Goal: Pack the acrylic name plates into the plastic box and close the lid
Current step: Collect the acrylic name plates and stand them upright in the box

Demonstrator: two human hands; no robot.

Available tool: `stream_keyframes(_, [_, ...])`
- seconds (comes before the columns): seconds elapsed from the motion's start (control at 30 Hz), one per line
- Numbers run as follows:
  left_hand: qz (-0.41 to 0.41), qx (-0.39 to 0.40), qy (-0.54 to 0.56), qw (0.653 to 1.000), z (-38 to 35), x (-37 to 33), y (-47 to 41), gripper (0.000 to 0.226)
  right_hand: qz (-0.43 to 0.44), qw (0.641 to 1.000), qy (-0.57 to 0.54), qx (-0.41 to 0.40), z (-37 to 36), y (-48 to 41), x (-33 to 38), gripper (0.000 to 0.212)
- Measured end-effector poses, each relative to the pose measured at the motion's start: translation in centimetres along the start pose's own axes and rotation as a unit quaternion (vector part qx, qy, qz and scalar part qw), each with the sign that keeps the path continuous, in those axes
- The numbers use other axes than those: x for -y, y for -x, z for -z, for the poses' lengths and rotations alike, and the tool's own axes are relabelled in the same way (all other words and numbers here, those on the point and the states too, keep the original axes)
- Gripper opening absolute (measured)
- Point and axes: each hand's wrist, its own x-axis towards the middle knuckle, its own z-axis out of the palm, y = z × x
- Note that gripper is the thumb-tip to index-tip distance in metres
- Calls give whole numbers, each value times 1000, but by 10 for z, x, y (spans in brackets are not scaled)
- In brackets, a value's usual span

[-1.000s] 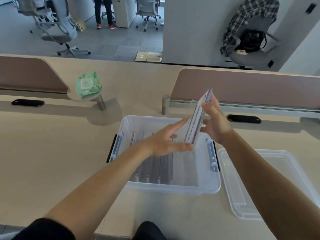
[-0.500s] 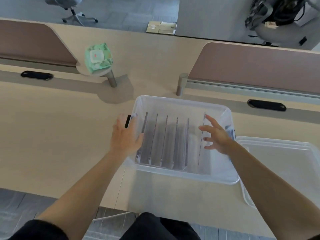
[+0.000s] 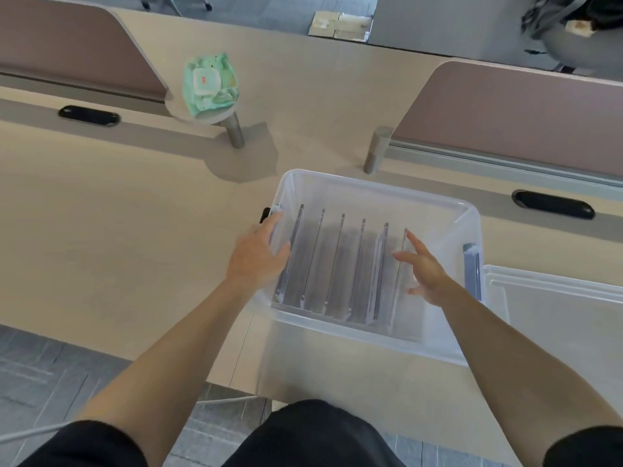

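Name plates (image 3: pixel 340 264) are being settled in the plastic box (image 3: pixel 371 187), left hand (image 3: pixel 258 261) laid flat on its wall, right hand (image 3: pixel 426 276) fingers (image 3: pixel 415 242) splayed; the lid (image 3: pixel 556 315) should be fetched next.

Your plastic box (image 3: pixel 371 188) sits on the desk (image 3: pixel 135 230) at its near edge, right of the middle. The acrylic name plates (image 3: pixel 340 261) stand on edge in a row inside it, from its left wall across. Your left hand (image 3: pixel 256 261) rests on that wall; your right hand (image 3: pixel 426 274) is inside, at the rightmost plate. The lid (image 3: pixel 556 315) lies just beside the box's right side. Behind and left of the box, a wet wipes pack (image 3: pixel 209 84) lies on a round shelf (image 3: pixel 215 117)
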Motion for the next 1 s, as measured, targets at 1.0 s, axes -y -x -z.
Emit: stream_keyframes(1.0, [-18, -2, -24, 1000, -1, -2, -1, 63, 56, 991, 112, -42, -1, 22, -11, 54])
